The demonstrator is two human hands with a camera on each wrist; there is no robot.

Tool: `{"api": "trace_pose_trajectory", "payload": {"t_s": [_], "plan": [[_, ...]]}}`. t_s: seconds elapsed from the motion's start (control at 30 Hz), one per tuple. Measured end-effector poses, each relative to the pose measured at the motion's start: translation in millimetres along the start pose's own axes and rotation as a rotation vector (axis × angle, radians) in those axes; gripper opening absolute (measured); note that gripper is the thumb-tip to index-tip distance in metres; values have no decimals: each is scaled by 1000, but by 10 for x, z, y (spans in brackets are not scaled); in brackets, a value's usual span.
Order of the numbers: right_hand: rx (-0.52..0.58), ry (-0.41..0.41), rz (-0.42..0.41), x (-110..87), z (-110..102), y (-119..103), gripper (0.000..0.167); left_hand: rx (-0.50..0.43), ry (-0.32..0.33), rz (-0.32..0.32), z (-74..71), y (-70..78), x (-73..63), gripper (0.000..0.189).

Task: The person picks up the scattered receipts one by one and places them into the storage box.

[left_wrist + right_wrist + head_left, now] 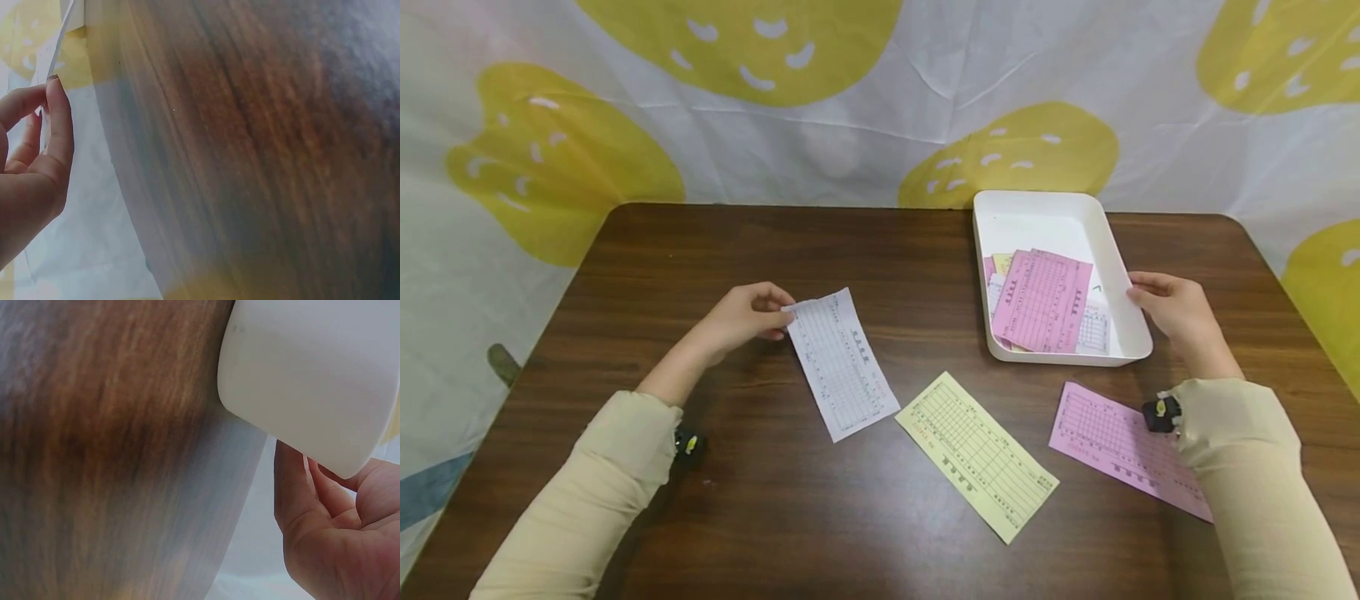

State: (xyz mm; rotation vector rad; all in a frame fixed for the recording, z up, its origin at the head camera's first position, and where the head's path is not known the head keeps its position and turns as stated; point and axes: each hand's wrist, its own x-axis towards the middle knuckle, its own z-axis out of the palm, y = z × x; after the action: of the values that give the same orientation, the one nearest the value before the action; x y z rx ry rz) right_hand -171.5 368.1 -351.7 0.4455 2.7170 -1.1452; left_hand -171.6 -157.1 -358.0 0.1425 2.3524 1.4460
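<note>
My left hand (737,321) pinches a white printed form slip (842,367) at its upper left corner, between thumb and fingers. In the left wrist view the slip (60,44) shows edge-on, rising from the fingertips. At the right, my right hand (1177,310) grips the side wall of a white plastic tray (1037,218). The right wrist view has the fingers (294,481) at the lower edge of the tray (306,375). Pink slips (1041,300) lie on top of white and yellow ones in the tray's near half.
A yellow slip (977,458) lies slanted on the brown wooden table (760,517), in front of the tray. Right of it is a pink slip (1120,442), partly covered by my right sleeve (1240,425). A patterned cloth (835,150) hangs behind the table.
</note>
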Motion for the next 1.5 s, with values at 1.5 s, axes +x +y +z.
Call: {"api": "trace_pose_trajectory", "payload": {"t_s": [1.5], "plan": [[-7,64,17,-5,4,-67,48,-747,159,-55,992,794,614,35]]}}
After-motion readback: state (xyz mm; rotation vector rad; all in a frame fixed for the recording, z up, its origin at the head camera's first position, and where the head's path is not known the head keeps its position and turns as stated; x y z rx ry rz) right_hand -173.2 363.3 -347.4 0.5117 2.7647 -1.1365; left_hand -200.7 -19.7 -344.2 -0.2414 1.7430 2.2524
